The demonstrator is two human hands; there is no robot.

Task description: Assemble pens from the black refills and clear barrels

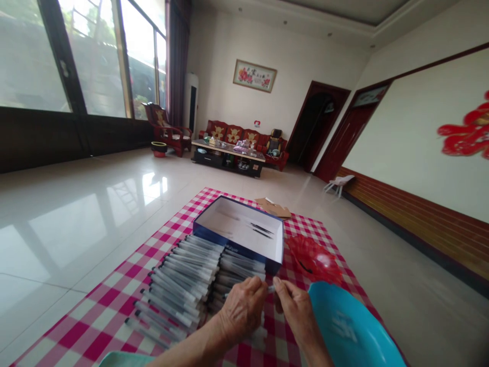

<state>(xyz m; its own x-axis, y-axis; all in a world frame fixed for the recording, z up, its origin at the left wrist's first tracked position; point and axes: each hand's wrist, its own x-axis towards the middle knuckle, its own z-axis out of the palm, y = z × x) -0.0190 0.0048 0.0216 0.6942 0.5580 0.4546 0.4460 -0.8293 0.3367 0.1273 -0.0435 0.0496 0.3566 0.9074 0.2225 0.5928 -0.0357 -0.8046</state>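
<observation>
My left hand (243, 305) is closed around a pen (271, 289) with a clear, greyish body, held level above the pink checked cloth. At the pen's other end, the thumb and fingers of my right hand (297, 307) pinch it; the exact grip is partly hidden. To the left and beneath my left hand lie two rows of similar pens (183, 278) with translucent bodies and dark ends. Just beyond them is a blue box (240, 250) with a white inside, where several thin black sticks (262, 229) lie, perhaps refills.
Right of my right hand stands a blue basin (367, 311) with small pale pieces (342, 326) in it. Behind it is a red, wavy-rimmed dish (317, 257). Brown cardboard (274, 208) lies past the box. A pale green edge (124, 359) shows at bottom left.
</observation>
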